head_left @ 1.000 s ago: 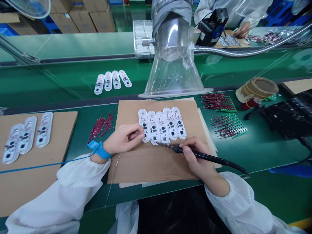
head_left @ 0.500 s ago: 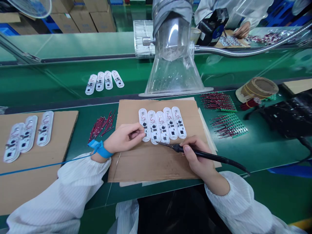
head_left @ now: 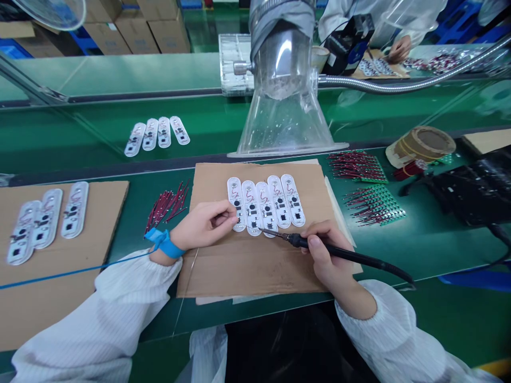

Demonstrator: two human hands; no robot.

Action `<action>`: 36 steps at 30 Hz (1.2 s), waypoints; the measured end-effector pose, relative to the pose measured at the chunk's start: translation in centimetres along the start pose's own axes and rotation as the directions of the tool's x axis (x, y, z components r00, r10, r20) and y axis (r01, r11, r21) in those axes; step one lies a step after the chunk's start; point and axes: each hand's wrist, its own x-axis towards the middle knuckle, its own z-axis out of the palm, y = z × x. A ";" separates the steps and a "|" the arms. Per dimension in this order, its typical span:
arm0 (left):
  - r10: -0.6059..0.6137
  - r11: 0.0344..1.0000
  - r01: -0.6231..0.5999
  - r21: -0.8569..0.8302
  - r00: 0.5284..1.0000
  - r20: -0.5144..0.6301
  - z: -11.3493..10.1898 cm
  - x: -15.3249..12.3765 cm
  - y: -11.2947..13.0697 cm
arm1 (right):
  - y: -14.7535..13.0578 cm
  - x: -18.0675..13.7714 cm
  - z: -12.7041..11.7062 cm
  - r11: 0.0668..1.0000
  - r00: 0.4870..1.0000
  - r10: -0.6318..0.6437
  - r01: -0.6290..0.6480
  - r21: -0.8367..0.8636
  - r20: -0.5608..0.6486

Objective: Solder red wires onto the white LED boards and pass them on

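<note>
Several white oblong circuit boards (head_left: 266, 205) lie side by side on a cardboard sheet (head_left: 255, 266). My right hand (head_left: 325, 255) grips a black soldering iron (head_left: 343, 255) like a pen, its tip at the lower end of the middle boards. My left hand (head_left: 203, 223), with a blue wrist strap (head_left: 163, 243), is pinched closed against the leftmost board and feeds a thin solder wire (head_left: 249, 227) towards the tip.
A clear fume hood (head_left: 285, 106) stands behind the cardboard. Red wire pieces (head_left: 167, 205) lie left of it, green boards with red wires (head_left: 373, 205) right. More white boards rest on a left cardboard (head_left: 43, 218) and on the belt (head_left: 157, 134). Another person's hand (head_left: 397, 50) works far right.
The boards on the belt have slid left. The soldering iron tip has shifted slightly right and up along the row; my left hand has barely moved.
</note>
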 end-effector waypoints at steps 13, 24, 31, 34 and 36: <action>-0.033 0.999 0.033 0.001 0.999 0.011 0.1 0.0 0.0 | 0.0 -0.2 0.0 1.000 1.000 0.012 -0.012 0.022 -0.024; -0.042 0.999 0.042 -0.014 0.999 -0.001 0.2 0.0 -0.1 | 0.2 -0.3 0.2 0.993 0.995 0.037 -0.026 0.115 -0.094; -0.005 1.000 0.006 0.015 0.998 -0.066 -0.6 0.0 -0.3 | 0.2 -0.2 0.4 0.977 0.991 0.010 0.019 0.213 -0.137; -0.019 0.998 0.028 0.058 0.987 -0.162 -1.9 -0.2 -0.7 | 0.3 -0.2 0.3 0.973 0.987 0.002 0.035 0.230 -0.159; -0.062 0.991 0.092 0.098 0.959 -0.275 -2.8 -0.3 -1.3 | 0.5 -0.3 0.2 0.969 0.986 -0.012 0.053 0.242 -0.165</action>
